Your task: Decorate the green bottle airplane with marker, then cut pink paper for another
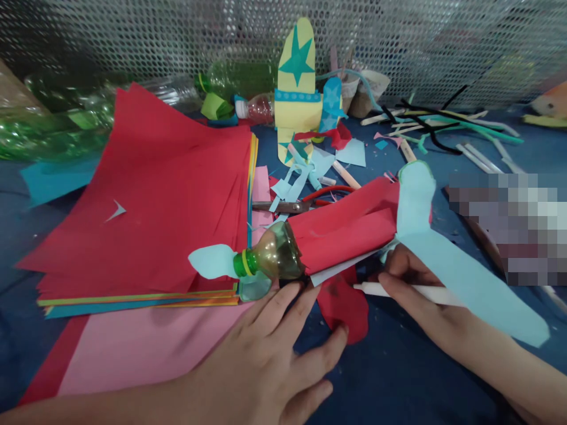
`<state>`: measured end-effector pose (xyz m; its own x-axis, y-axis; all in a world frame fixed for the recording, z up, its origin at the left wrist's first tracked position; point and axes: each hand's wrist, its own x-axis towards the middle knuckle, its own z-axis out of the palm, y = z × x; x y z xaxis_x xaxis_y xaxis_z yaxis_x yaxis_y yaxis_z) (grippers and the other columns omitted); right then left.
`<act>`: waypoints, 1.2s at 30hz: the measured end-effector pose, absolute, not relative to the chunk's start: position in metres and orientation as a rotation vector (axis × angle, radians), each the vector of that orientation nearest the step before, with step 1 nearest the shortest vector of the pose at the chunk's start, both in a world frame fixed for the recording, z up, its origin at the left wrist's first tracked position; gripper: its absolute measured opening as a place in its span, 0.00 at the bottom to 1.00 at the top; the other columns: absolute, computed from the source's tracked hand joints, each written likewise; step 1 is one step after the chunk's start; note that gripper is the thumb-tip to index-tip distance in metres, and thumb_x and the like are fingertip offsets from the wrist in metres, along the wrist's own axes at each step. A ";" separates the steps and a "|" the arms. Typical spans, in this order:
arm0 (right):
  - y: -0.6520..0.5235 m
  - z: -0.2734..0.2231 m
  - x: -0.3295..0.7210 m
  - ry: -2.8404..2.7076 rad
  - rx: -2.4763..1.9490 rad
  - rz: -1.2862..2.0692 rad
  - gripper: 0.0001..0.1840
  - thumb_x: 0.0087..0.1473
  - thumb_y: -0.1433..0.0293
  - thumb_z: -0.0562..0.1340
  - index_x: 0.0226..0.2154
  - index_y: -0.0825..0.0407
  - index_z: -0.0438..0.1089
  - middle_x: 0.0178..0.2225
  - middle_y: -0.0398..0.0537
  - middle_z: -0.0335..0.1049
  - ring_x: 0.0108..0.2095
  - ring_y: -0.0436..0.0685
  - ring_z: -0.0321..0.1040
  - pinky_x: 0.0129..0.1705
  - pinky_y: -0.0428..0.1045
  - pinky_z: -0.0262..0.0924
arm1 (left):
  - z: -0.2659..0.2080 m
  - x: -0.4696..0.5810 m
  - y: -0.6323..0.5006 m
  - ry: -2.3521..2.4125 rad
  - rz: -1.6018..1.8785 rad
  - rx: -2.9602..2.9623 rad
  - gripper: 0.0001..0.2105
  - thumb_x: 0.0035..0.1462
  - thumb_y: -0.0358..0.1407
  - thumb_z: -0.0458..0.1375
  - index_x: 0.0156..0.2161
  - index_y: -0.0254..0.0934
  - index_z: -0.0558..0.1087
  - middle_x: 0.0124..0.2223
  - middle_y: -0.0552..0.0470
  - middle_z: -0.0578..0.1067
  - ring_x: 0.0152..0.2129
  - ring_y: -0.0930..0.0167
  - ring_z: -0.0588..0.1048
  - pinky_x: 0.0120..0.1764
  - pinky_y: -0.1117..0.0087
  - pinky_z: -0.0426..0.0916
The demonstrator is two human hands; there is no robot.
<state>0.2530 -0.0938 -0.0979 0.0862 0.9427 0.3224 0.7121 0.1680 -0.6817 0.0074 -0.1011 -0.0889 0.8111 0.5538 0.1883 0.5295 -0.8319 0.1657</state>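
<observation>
A green plastic bottle (278,251) lies on its side, wrapped in red paper (345,221), with pale blue paper wings (482,283) at its right end and a blue paper piece (213,261) by its neck. My left hand (274,348) is open below it, fingers spread; one fingertip rests on a rounded red paper cutout (343,307). My right hand (411,289) is closed around a white pen (376,289), its tip at the cutout's right edge. The blue wing hides part of the pen and wrist.
A stack of red and coloured paper (186,189) lies at left, over pink paper (146,342). Scissors (287,206) lie among scraps behind the bottle. A yellow paper figure with stars (296,77), bottles (241,79) and pipe cleaners (443,127) are near the mesh wall (420,41).
</observation>
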 end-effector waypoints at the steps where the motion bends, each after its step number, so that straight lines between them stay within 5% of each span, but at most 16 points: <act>1: -0.094 -0.099 0.253 -1.673 -1.593 0.375 0.08 0.52 0.67 0.56 0.22 0.45 0.58 0.18 0.39 0.59 0.19 0.53 0.62 0.24 0.48 0.61 | -0.088 0.007 -0.101 0.858 0.341 2.895 0.18 0.69 0.44 0.44 0.61 0.54 0.65 0.60 0.43 0.67 0.57 0.58 0.65 0.52 0.58 0.66; 16: -0.090 -0.087 0.254 -1.729 -1.659 0.623 0.09 0.49 0.70 0.58 0.21 0.46 0.59 0.19 0.39 0.61 0.21 0.52 0.65 0.24 0.45 0.63 | -0.088 0.007 -0.100 0.832 0.379 2.892 0.18 0.69 0.44 0.46 0.60 0.52 0.66 0.58 0.44 0.69 0.57 0.58 0.64 0.51 0.59 0.67; 31: -0.096 -0.098 0.252 -1.637 -1.633 0.613 0.09 0.54 0.68 0.58 0.24 0.46 0.59 0.20 0.38 0.57 0.20 0.51 0.57 0.22 0.46 0.58 | -0.087 0.008 -0.099 0.851 0.303 2.891 0.18 0.68 0.44 0.47 0.61 0.53 0.64 0.59 0.44 0.70 0.56 0.57 0.66 0.52 0.58 0.66; 36: -0.097 -0.100 0.258 -1.657 -1.695 0.569 0.10 0.54 0.66 0.58 0.23 0.46 0.59 0.20 0.39 0.58 0.21 0.52 0.61 0.28 0.49 0.62 | -0.090 0.009 -0.099 0.846 0.349 2.902 0.18 0.68 0.45 0.48 0.60 0.53 0.65 0.59 0.45 0.69 0.56 0.58 0.65 0.53 0.59 0.65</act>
<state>0.2578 -0.0968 -0.1005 0.0895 0.9840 0.1539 0.6820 0.0521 -0.7295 0.0086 -0.0989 -0.0896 0.8197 0.5400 0.1911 0.5175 -0.8411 0.1573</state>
